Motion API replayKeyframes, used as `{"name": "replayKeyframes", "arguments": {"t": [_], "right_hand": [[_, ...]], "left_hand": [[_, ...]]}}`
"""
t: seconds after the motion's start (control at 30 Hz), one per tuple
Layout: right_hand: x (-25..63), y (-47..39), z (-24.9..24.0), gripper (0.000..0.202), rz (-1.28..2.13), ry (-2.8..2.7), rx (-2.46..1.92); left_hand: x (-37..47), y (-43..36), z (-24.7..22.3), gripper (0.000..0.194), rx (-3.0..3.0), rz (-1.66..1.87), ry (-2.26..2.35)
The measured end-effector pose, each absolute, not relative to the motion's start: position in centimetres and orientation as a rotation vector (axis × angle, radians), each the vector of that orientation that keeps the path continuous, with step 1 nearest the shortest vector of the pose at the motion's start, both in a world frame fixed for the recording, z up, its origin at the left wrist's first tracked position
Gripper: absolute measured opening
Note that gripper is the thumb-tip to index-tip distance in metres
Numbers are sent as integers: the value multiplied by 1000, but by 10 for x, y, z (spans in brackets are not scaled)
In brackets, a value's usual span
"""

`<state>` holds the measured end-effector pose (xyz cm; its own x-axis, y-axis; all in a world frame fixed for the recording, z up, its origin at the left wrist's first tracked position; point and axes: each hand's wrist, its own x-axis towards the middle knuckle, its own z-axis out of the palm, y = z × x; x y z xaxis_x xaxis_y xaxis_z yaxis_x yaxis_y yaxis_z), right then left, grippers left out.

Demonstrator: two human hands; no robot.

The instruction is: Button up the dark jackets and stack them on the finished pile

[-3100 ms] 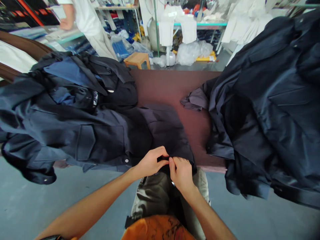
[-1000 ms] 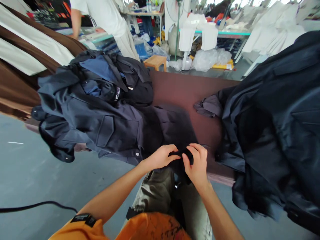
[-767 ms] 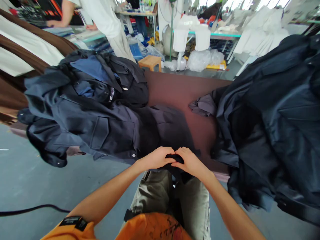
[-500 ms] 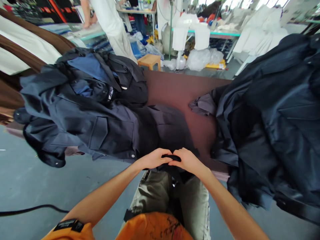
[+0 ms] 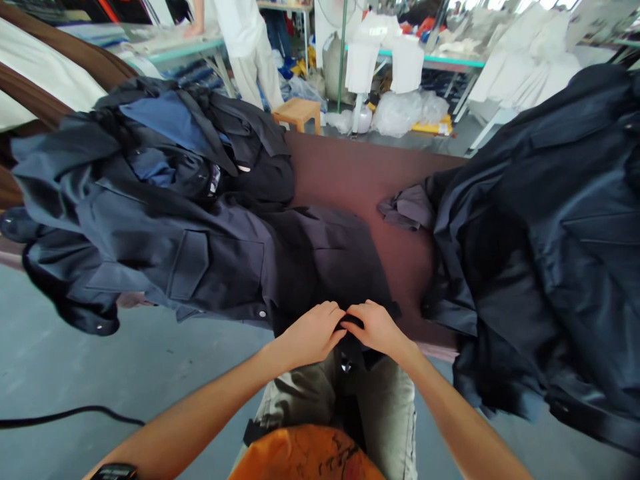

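A dark garment (image 5: 200,260) lies over the brown table (image 5: 345,167), with a pocket flap and a light button showing, and its near end reaches my lap. My left hand (image 5: 317,333) is closed on the garment's dark edge at the table's front. Right beside it, my right hand (image 5: 375,327) pinches the same edge between thumb and fingers. The two hands nearly touch, and a short dark strip of cloth shows between them.
A large dark garment pile (image 5: 540,233) covers the table's right side. More dark clothes with a blue piece (image 5: 165,120) lie at the left. Beyond are a wooden stool (image 5: 299,113), plastic bags (image 5: 405,113) and a standing person (image 5: 250,53).
My left hand has moved slightly right and down, closer over the edge, and its fingers are more bent. The view has shifted a little. Across the table, the standing person appears farther right.
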<state>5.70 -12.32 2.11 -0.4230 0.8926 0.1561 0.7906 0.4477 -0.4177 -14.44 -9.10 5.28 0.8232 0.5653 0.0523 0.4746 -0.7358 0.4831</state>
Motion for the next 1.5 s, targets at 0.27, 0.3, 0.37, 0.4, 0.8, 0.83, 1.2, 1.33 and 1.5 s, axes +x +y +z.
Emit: {"name": "replayKeyframes", "arguments": {"t": [0.27, 0.3, 0.37, 0.4, 0.8, 0.83, 1.2, 1.33, 1.5], "right_hand": [[55, -117, 22, 14, 465, -2412, -1362], [56, -116, 21, 13, 509, -2412, -1351], [57, -114, 20, 10, 595, -2416, -1339], [58, -113, 19, 9, 626, -2416, -1343], [60, -120, 15, 13, 558, -2374, -1299], [60, -121, 14, 13, 550, -2372, -1293], [61, -123, 18, 14, 673, -2343, -1278], [64, -122, 22, 11, 871, -2303, -1289], [67, -121, 20, 3, 1004, -2232, -1298]], "left_hand": [[-143, -79, 52, 20, 2615, 140, 772], [-143, -78, 52, 21, 2608, 121, 772], [-144, -77, 52, 21, 2581, 89, 752], [-145, -76, 51, 21, 2557, 83, 739], [-151, -75, 46, 14, 2380, 215, 668], [-151, -75, 44, 14, 2384, 222, 651], [-151, -69, 25, 19, 2234, 369, 543], [-149, -69, 21, 18, 2264, 360, 555], [-148, -69, 21, 18, 2302, 344, 583]]}}
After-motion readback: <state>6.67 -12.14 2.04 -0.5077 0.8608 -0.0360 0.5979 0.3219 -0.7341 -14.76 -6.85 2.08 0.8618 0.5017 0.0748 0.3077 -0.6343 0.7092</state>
